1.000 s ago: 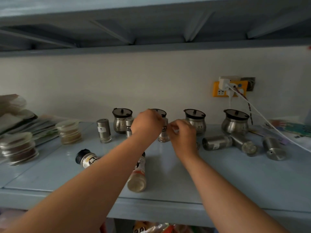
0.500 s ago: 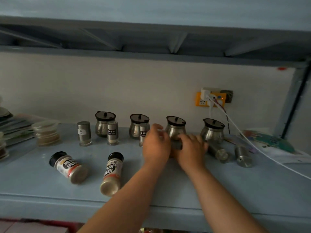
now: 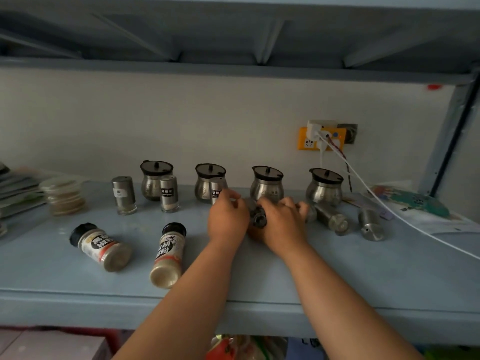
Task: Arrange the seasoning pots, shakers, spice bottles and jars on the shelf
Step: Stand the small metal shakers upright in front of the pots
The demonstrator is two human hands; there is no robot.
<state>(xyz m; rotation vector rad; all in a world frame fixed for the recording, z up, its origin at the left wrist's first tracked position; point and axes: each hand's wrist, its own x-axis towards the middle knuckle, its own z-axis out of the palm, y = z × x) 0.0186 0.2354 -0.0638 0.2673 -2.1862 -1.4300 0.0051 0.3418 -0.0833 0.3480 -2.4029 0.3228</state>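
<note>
Thing in hand: a steel shaker (image 3: 258, 216) lies on its side on the shelf (image 3: 259, 281), caught between the two hands, just in front of the third seasoning pot (image 3: 267, 184) from the left
Long axis: it runs roughly from the wall toward the shelf's front edge, dark end facing the person; I reckon it needs tipping up on end to stand
Right hand (image 3: 281, 224): its fingers (image 3: 285, 206) curl over the shaker's right side and grip it; this hand has more of the body and looks the nearer one for the lift
Left hand (image 3: 228, 219): it sits at the shaker's left side with fingers (image 3: 233, 201) curled; from where I stand I cannot tell whether they hold the shaker or only hover beside it
Where it should go: the upright shakers (image 3: 168, 193) stand in a row just in front of the pots, and the bare spot before the third pot lies straight beyond the fingers, toward the wall
Waiting: more lying shakers (image 3: 331, 219) rest to the right of the right hand, and two spice bottles (image 3: 168, 254) lie on their sides nearer the front edge, to the left
Risk: the round body may roll if let go flat, and the upright shaker by the left knuckles could be knocked over
</note>
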